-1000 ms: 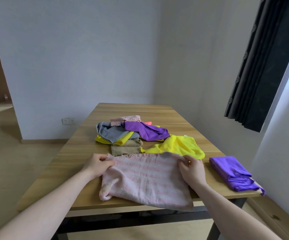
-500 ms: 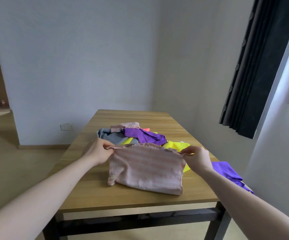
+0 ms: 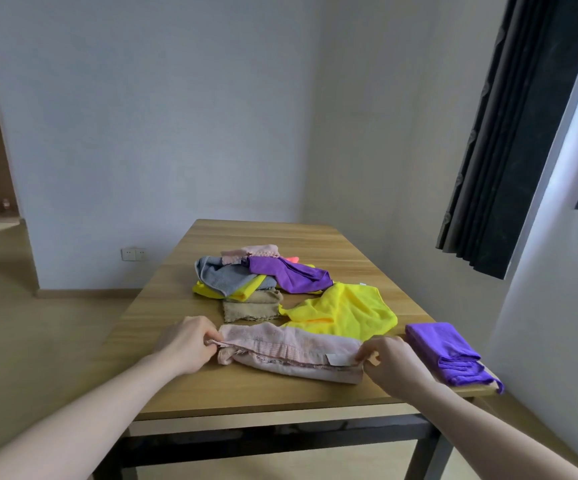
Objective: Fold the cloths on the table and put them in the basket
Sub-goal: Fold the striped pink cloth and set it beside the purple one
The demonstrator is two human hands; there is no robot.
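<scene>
Left hand: the left hand lies on the table near the front edge, its fingers curled and pinching the left end of the pink cloth.
Right hand: the right hand pinches the right end of the same cloth, next to a small white label.
Pink cloth: it now lies flat on the table as a long folded band between the two hands; half a second ago it was held up and hung open as one wide sheet.
Folded purple cloth: the folded purple cloth rests at the right front corner of the table, just beside the right hand, and is seen better than before.
Yellow cloth: the yellow cloth is spread loose just behind the pink band.
Pile: the pile of cloths, grey, yellow, brown, purple and pink, sits further back in the middle, unchanged.
Basket: no view shows it.
</scene>
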